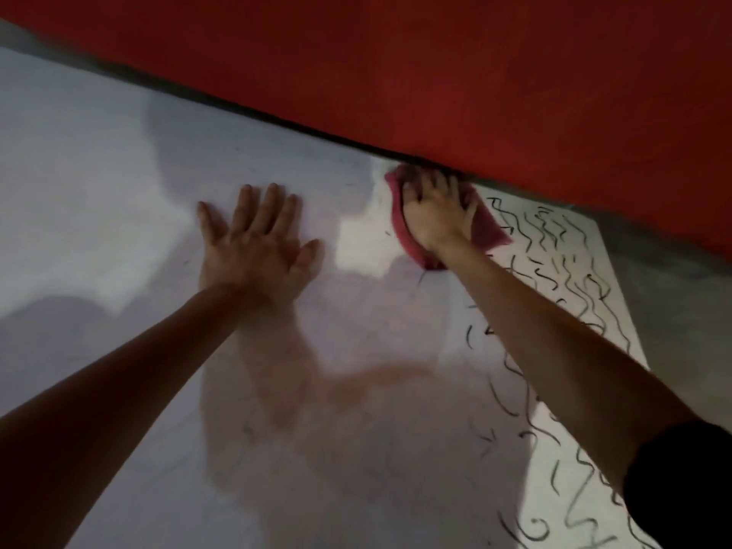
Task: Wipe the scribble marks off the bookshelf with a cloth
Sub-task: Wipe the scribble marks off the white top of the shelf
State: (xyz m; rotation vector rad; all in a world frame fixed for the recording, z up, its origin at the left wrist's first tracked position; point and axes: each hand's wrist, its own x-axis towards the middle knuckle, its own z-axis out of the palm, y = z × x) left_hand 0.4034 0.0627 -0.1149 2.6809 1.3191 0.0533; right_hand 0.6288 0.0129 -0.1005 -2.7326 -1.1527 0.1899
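No readable text, only wordless scribble marks (572, 287) on bookshelf (119, 172).

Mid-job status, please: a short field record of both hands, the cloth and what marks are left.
left hand: flat on the bookshelf surface, fingers spread
right hand: presses the cloth down
cloth: pink, at the far edge by the red wall
scribble marks: black, dense right of the cloth
bookshelf surface: white, left part mostly clean

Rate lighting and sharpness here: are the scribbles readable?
Head view: dim, uneven light; broad shadows cross the white shelf surface, bright patches flank the left hand. Head view: soft focus, right hand and cloth slightly blurred; shelf edge runs tilted under the red wall; scribble marks readable.
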